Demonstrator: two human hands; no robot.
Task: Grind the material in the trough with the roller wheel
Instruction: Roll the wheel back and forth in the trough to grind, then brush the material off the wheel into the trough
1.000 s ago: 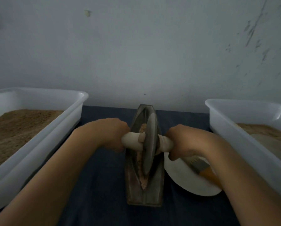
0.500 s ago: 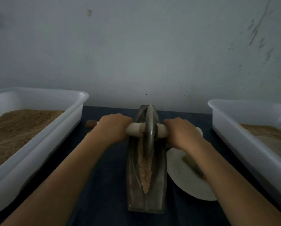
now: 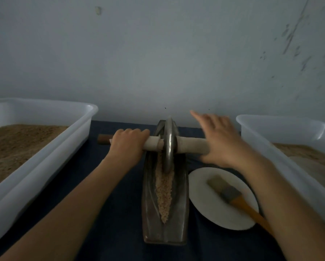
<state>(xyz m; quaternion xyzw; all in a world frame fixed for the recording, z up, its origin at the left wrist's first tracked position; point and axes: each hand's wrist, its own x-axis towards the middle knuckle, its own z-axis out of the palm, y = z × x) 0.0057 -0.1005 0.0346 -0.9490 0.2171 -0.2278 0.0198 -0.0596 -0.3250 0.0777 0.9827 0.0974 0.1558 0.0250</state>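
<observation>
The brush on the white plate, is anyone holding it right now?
No. The brush lies alone on the white plate, while the left hand grips the roller's handle and the right hand rests open on it.

Shiny metal roller wheel [image 3: 168,146]; glossy plastic tubs [image 3: 45,162].

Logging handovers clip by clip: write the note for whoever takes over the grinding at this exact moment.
Left hand grips the left side of the roller axle. Right hand lies open, fingers straight, palm on the right side.
Roller wheel stands at the far end of the trough.
Material in the groove looks coarse, so grinding is not finished.
Left to do: roll the wheel towards you, then repeat.
</observation>
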